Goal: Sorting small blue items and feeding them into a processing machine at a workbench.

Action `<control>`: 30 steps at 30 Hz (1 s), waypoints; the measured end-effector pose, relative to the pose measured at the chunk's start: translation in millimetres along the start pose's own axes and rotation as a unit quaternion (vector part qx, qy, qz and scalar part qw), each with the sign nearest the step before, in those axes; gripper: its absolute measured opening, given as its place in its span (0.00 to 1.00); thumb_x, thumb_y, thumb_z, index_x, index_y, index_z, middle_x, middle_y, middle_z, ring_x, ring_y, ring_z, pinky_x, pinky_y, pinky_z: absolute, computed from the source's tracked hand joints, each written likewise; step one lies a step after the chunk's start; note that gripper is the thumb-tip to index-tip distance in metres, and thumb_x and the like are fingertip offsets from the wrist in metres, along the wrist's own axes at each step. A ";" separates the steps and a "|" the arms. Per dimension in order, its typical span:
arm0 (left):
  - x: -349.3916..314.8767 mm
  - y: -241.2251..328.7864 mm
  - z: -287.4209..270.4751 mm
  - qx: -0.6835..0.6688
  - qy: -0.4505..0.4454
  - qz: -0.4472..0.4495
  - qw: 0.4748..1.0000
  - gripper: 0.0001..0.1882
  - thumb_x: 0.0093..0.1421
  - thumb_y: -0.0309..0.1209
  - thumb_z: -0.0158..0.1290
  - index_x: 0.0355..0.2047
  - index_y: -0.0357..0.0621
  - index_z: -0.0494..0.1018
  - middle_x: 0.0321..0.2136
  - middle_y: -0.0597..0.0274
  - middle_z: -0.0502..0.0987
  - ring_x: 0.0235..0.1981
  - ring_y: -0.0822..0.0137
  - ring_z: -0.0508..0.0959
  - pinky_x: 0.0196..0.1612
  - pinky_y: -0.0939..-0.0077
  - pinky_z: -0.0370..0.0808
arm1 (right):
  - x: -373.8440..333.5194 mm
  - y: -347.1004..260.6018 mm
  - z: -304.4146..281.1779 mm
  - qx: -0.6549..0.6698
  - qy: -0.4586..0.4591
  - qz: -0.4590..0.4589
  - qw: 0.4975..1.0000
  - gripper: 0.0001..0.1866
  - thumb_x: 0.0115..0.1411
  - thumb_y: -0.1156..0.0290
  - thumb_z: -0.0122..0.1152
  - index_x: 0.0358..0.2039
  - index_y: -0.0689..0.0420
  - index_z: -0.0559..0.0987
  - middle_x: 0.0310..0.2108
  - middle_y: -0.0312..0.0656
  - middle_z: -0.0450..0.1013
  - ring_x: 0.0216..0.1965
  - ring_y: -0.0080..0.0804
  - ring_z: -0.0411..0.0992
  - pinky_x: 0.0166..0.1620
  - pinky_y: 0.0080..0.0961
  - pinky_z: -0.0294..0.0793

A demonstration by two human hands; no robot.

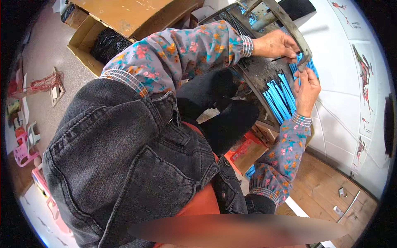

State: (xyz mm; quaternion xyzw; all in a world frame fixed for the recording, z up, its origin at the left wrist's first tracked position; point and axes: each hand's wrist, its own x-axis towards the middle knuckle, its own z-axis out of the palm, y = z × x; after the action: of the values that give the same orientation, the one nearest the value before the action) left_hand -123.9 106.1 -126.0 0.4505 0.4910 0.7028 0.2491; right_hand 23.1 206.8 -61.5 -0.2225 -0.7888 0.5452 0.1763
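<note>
Both my hands work close together at the rounded metal end [304, 62] of a machine frame on the workbench. My left hand [273, 44] pinches with thumb and fingers beside that end, and a thin black rod [277, 59] sticks out below its fingertips. Just under the metal end, my right hand [308, 90] is closed around a narrow blue strip [299, 79]; its fingers hide part of it. A bit of blue shows between the hands. On the bench left of my right hand lies a row of blue strips [279, 98] with dark tips.
Thin black rods [233, 25] and blue scraps [247, 20] lie at the bench's far end. A cardboard box [84, 43] with black plastic stands at the left by a brown table [124, 14]. A red box [247, 149] is under the bench; a white wall [339, 99] borders the right.
</note>
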 end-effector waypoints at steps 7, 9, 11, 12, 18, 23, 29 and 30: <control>0.6 4.5 3.2 0.009 0.019 -0.009 1.000 0.13 0.56 0.25 0.53 0.40 0.29 0.73 0.30 0.56 0.79 0.30 0.72 0.79 0.38 0.80 0.76 | 20.8 -4.3 -24.7 -0.277 -0.034 -0.236 0.931 0.07 0.58 0.72 0.55 0.27 0.62 0.76 0.21 0.32 0.69 0.20 0.13 0.59 0.24 0.13 0.59; -0.7 4.3 2.2 -0.006 0.016 -0.013 1.000 0.13 0.56 0.26 0.53 0.39 0.29 0.73 0.30 0.56 0.79 0.32 0.72 0.79 0.39 0.80 0.76 | 18.7 3.4 -24.2 -0.250 -0.032 -0.194 0.948 0.07 0.56 0.72 0.56 0.27 0.64 0.75 0.21 0.32 0.68 0.21 0.16 0.61 0.25 0.15 0.61; -4.9 1.9 -1.7 0.140 -0.012 0.043 0.989 0.19 0.54 0.30 0.56 0.44 0.29 0.71 0.35 0.52 0.78 0.37 0.68 0.78 0.44 0.77 0.74 | 10.1 2.7 -19.6 -0.131 -0.026 -0.054 0.990 0.07 0.55 0.73 0.56 0.28 0.66 0.75 0.19 0.34 0.67 0.23 0.19 0.63 0.27 0.17 0.63; -7.8 0.3 -2.6 0.140 -0.009 0.042 0.989 0.19 0.54 0.30 0.56 0.44 0.29 0.71 0.35 0.52 0.78 0.37 0.68 0.78 0.44 0.77 0.74 | 9.2 5.6 -25.2 -0.131 -0.029 -0.054 0.989 0.07 0.55 0.73 0.56 0.28 0.66 0.75 0.19 0.34 0.67 0.23 0.19 0.63 0.27 0.17 0.63; -45.4 18.5 14.9 0.374 -0.217 0.109 0.895 0.44 0.51 0.50 0.55 0.55 0.25 0.53 0.57 0.37 0.55 0.58 0.49 0.59 0.58 0.61 0.59 | -28.9 52.5 -36.7 -0.409 -0.106 -0.222 0.879 0.19 0.55 0.67 0.57 0.44 0.66 0.71 0.42 0.55 0.67 0.46 0.48 0.65 0.49 0.35 0.64; -53.2 11.9 38.5 0.518 -0.245 0.077 0.816 0.46 0.50 0.55 0.52 0.55 0.26 0.54 0.59 0.35 0.51 0.61 0.44 0.53 0.61 0.53 0.52 | -54.1 38.7 -19.8 -0.390 -0.053 -0.204 0.897 0.28 0.54 0.64 0.58 0.51 0.67 0.65 0.51 0.58 0.60 0.53 0.53 0.58 0.54 0.38 0.59; -52.4 12.6 31.8 0.521 -0.252 0.095 0.810 0.48 0.47 0.56 0.55 0.54 0.26 0.55 0.56 0.35 0.56 0.59 0.44 0.55 0.61 0.57 0.53 | -57.4 34.1 -34.5 -0.506 -0.110 -0.220 0.827 0.39 0.45 0.52 0.65 0.52 0.65 0.65 0.51 0.50 0.64 0.51 0.48 0.61 0.53 0.37 0.59; -49.2 12.7 33.8 0.508 -0.255 0.092 0.818 0.46 0.46 0.54 0.57 0.53 0.26 0.57 0.55 0.36 0.58 0.58 0.44 0.58 0.60 0.58 0.55 | -53.8 32.0 -35.6 -0.501 -0.134 -0.216 0.827 0.39 0.45 0.52 0.64 0.52 0.65 0.65 0.51 0.50 0.64 0.51 0.48 0.61 0.53 0.38 0.59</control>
State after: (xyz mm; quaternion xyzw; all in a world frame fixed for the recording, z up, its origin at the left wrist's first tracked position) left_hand -70.0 77.8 -129.7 0.7192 0.6535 0.2333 0.0355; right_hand 91.8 215.2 -81.2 -0.0296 -0.9973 0.0477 0.0465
